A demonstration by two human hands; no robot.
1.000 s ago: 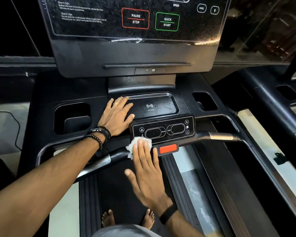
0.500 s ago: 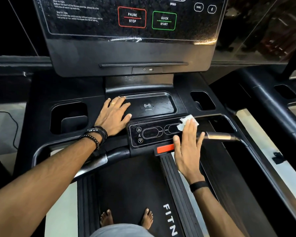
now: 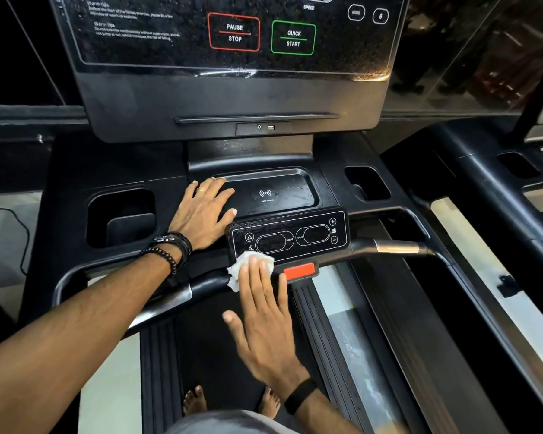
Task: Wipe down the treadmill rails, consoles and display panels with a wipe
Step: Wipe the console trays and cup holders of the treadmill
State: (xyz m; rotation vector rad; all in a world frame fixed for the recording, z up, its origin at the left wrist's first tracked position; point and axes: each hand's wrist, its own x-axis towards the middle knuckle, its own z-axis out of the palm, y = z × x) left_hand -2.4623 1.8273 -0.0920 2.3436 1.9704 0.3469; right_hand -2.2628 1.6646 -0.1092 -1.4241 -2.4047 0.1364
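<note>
The right hand (image 3: 265, 321) has an open, flat grip — straight fingers press the white wipe (image 3: 245, 267) against the lower left corner of the small control panel (image 3: 287, 236), beside the red stop tab (image 3: 299, 271). The left hand (image 3: 203, 211) lies flat, holding nothing, on the console tray (image 3: 295, 189). Above — the display panel (image 3: 232, 32). Bare feet stand on the belt (image 3: 220, 349).

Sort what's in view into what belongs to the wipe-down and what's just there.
Part of the job:
white wipe, pressed flat under the right hand
small control panel
front handlebar
big display panel
left hand, resting flat on the console tray

Just there:
cup holder
red safety key
treadmill belt
neighbouring treadmill
</note>
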